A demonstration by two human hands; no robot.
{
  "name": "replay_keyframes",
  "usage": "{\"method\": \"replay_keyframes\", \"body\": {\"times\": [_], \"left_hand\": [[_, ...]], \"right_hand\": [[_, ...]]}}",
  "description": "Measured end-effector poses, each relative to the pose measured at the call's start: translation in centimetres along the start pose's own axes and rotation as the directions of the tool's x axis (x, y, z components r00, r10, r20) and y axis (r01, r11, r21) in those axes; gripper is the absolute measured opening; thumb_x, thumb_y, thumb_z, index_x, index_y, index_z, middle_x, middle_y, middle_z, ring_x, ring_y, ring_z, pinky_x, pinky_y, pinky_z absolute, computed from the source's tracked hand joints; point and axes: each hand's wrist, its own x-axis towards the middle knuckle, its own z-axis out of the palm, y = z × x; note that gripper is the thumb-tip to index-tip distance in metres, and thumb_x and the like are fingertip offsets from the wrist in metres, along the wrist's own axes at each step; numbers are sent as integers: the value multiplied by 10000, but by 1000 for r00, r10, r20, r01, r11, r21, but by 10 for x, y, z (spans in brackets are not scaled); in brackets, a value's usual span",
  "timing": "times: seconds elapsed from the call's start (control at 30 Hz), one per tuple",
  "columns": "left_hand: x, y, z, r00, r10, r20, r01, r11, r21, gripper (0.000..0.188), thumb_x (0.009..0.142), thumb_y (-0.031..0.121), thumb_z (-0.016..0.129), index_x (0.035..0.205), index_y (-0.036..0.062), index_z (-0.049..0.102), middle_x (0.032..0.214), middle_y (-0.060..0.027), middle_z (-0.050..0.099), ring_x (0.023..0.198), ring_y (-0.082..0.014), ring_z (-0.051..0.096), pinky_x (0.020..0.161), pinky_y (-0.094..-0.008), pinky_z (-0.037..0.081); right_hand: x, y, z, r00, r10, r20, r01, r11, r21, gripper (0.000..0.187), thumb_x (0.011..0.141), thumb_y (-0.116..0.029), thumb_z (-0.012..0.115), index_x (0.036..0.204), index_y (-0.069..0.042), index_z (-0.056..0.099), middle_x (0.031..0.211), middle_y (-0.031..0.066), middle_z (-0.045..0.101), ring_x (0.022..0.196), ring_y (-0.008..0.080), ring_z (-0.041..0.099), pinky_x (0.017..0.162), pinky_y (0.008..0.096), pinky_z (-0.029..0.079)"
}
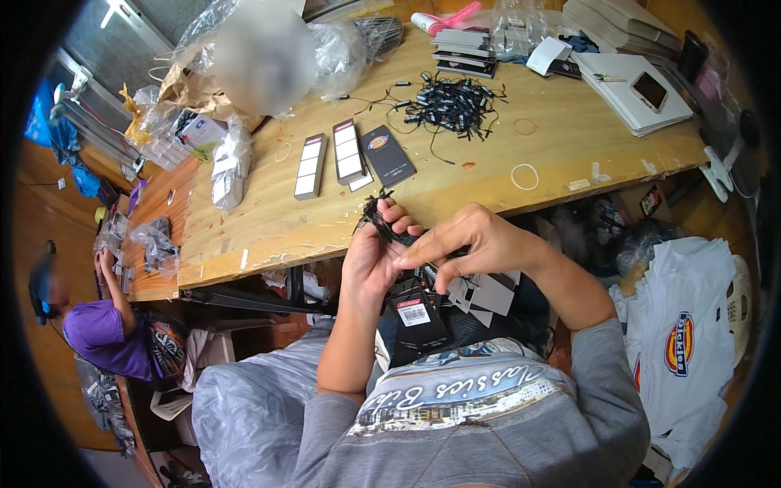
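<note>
My left hand [368, 262] is held palm up over my lap, near the table edge, its fingers curled round a bunch of black tag strings [376, 210]. Close beside it, my right hand [482, 242] has its fingers bent and pinched at the left palm; whatever is between them is too small to make out. Below both hands, black hang tags [421, 327] with white stickers lie on my lap, along with loose grey cards [493, 298]. A tangled heap of black tag strings [455, 106] rests on the table beyond.
On the wooden table [268, 220] stand label stacks [310, 167] beside a black card [389, 154]. Farther back are stacked cards [464, 53] and a phone [650, 90] on white sheets. White garments [679, 325] hang at right; a person in purple [106, 337] sits at left.
</note>
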Motion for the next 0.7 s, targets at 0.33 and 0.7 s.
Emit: {"method": "replay_keyframes", "body": {"times": [0.33,0.7], "left_hand": [[-25,-3,13,924,368,107,-383,876,294,88,795,70,451,868,83,406,601,-10,352,590,-128,354,690,-297,357],[-22,-12,53,830,493,261,-540,594,596,102,817,49,408,896,93,359,569,-5,330,461,-60,267,424,-184,250]], "right_hand": [[-2,22,6,934,257,-250,-94,848,521,566,668,-316,630,1117,-11,467,1078,103,525,887,124,432,808,255,348],[18,11,24,941,81,-329,-242,840,-486,312,548,-255,704,764,-46,620,713,59,558,785,195,483,723,326,362]]}}
